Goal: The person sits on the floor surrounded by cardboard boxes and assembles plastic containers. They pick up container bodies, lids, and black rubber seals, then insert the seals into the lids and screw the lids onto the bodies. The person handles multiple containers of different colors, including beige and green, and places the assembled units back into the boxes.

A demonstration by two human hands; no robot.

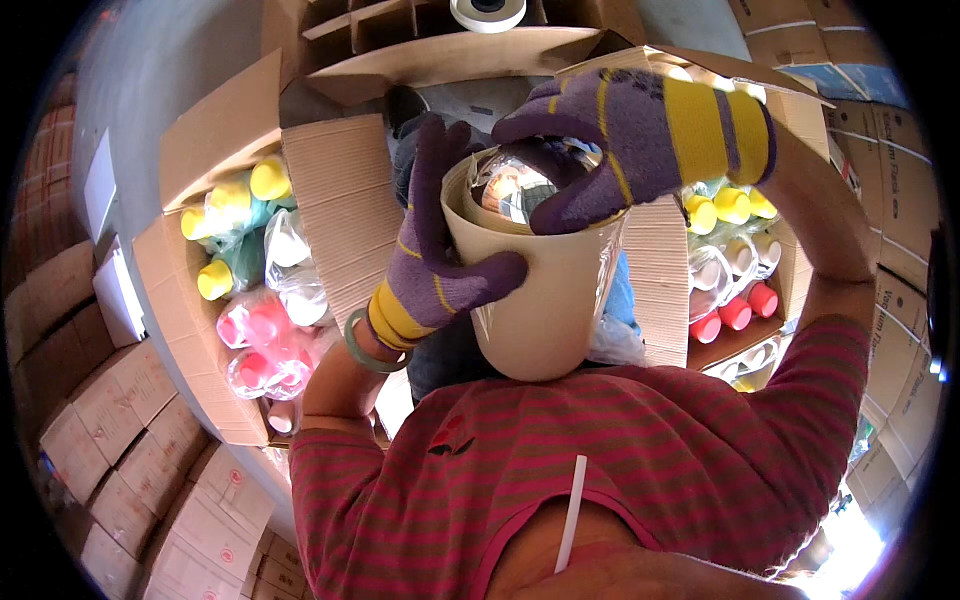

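Note:
A beige cylindrical flask casing (540,310) stands tilted in front of my chest, its wide mouth facing up and away. My left hand (425,265), in a purple and yellow glove, is closed round its left side, with the thumb across the front. Inside the mouth shows a shiny, mirror-like flask liner (512,190). From the right, my gloved right hand (610,150) curls over the mouth with its thumb and fingers on the liner; some fingertips are hidden. Clear plastic film (607,262) hangs along the casing's right side.
An open carton (160,290) at the left holds bagged flasks with yellow and pink tops. Another carton (800,250) at the right holds yellow- and red-topped ones. Beyond is a divided carton (450,62) with a white ring-shaped roll (488,16). Stacked cartons (130,400) line both sides.

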